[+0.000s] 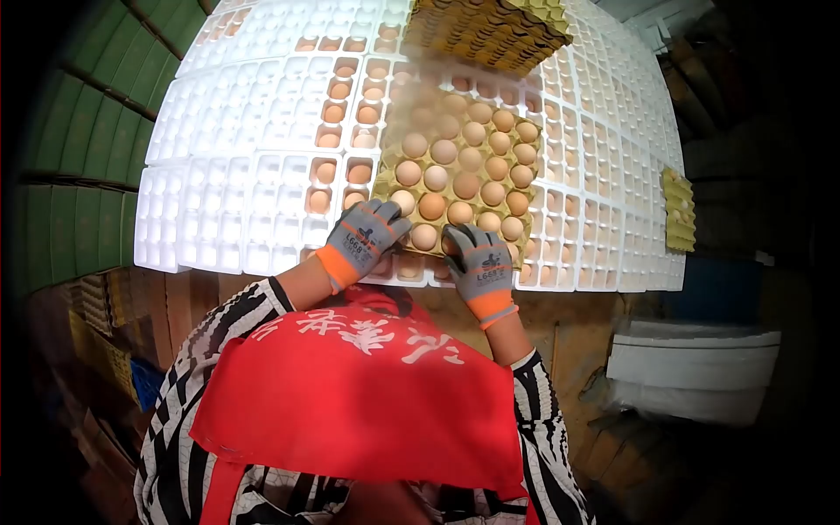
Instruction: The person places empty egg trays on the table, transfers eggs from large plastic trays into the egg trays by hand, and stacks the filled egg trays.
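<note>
A yellow pulp tray [522, 238] full of brown and pale eggs [459, 213] lies on white foam trays in front of me. My left hand [369, 231], in a grey and orange glove, is at the tray's near left corner, its curled fingers beside a pale egg. At the near edge, my right hand [479, 262], gloved alike, has its fingers bent over an egg that is mostly hidden. What either hand grips is hard to make out under the fingers.
White foam trays [210, 210] cover the table, with empty cups at left and eggs in many cups at centre and right. A stack of yellow trays [490, 35] stands at the back. Another yellow tray [679, 210] is at the right edge. White foam pieces [691, 367] lie lower right.
</note>
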Tool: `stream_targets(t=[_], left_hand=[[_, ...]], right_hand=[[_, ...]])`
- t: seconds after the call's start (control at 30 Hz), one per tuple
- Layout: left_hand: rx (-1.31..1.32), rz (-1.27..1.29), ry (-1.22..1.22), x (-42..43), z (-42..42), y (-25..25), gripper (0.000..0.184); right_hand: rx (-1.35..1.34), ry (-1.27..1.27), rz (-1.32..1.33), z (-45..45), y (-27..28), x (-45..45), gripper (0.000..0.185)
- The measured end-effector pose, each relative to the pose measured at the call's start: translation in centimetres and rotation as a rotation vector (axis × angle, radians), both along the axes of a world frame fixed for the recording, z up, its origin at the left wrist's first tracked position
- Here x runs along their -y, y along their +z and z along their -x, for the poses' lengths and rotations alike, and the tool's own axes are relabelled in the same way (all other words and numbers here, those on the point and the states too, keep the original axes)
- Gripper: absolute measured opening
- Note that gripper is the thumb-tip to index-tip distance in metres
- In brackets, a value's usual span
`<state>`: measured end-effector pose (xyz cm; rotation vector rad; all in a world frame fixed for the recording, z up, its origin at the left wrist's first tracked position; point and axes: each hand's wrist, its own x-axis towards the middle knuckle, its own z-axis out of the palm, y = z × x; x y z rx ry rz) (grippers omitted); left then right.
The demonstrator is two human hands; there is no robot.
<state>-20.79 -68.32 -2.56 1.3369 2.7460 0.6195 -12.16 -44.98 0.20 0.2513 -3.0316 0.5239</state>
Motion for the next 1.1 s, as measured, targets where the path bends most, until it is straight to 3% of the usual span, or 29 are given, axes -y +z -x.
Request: stream_targets(t=[0.07,0.1,0.13,0.17,0.23,0.27,0.3,0.37,0.43,0.5,0.6,0.63,0.7,0.77,0.83,0.87,0.9,0.97,1.03,1.1], left_hand=[[0.098,-0.173,0.014,0.4,0.4,-0.1,0.045],[0.145,-0.263,0.024,0.6,0.7,-0.1,0.044],[0.368,-0.395,0.141,0.8,0.6,1.1,0.04],[0.867,-0.587,0.342,1.3,0.5,1.7,0.031],[1.196,-0.949,0.377,2.6,1.4,1.6,0.026],[1.015,-1.03,0.207,2.8,1.5,0.4,0.024],[0.993,-0.925,0.21,2.4,1.2,-0.2,0.025],[0.939,-0.722,0.219,-0.4,0.4,0.5,0.028],[0.523,-0.249,0.099,-3.4,-1.0,1.1,0.036],[0.104,0.218,-0.02,-5.3,-2.0,1.3,0.044],[0.273,-0.025,-0.02,-4.2,-0.6,0.8,0.047],[0.28,-0.142,0.066,-3.4,-0.5,1.4,0.048],[0.288,-0.369,0.236,-1.7,-0.3,3.6,0.05],[0.21,-0.22,0.292,-1.0,1.3,4.6,0.046],[0.108,0.021,0.296,-1.3,2.3,3.8,0.043],[0.041,0.045,0.272,-1.6,2.5,3.4,0.042],[-0.023,0.074,0.25,-1.8,2.5,3.2,0.041],[0.042,0.184,0.24,-2.5,2.7,4.1,0.038],[0.007,0.394,0.156,-3.4,3.1,3.7,0.025],[-0.269,0.199,0.24,-4.1,2.8,0.7,0.018]], right_hand=[[-0.033,-0.021,0.205,0.0,-0.5,-1.2,0.05],[0.044,-0.121,0.474,-0.3,-0.2,-1.9,0.051],[0.117,-0.25,0.844,-0.3,0.1,-2.8,0.049],[0.197,-0.381,1.215,-0.3,0.7,-3.6,0.048],[0.187,-0.382,1.65,-0.3,1.4,-4.5,0.047],[0.254,-0.42,1.591,-0.1,1.4,-5.0,0.045],[0.321,-0.455,1.53,0.4,1.6,-5.2,0.043],[0.166,-0.249,0.665,2.8,1.0,-4.3,0.048],[-0.014,-0.058,0.082,3.8,1.3,-1.9,0.048],[0.091,-0.078,-0.3,4.7,-1.1,-0.9,0.048],[0.181,-0.18,0.113,5.1,1.1,-2.0,0.051],[-0.048,-0.08,0.438,4.6,-2.0,-4.3,0.053],[0.357,-0.401,1.297,3.8,2.3,-3.9,0.046],[0.436,-0.332,1.533,3.5,2.1,-4.4,0.048],[0.471,-0.306,1.197,4.3,1.2,-4.3,0.046],[0.274,-0.209,1.025,4.8,0.3,-3.0,0.043],[0.041,0.009,0.666,5.7,0.1,-2.3,0.044],[0.005,-0.022,0.15,5.6,1.3,0.0,0.05],[0.114,-0.054,-0.027,6.2,1.4,1.5,0.054],[0.194,-0.083,-0.201,6.5,1.9,3.0,0.055]])
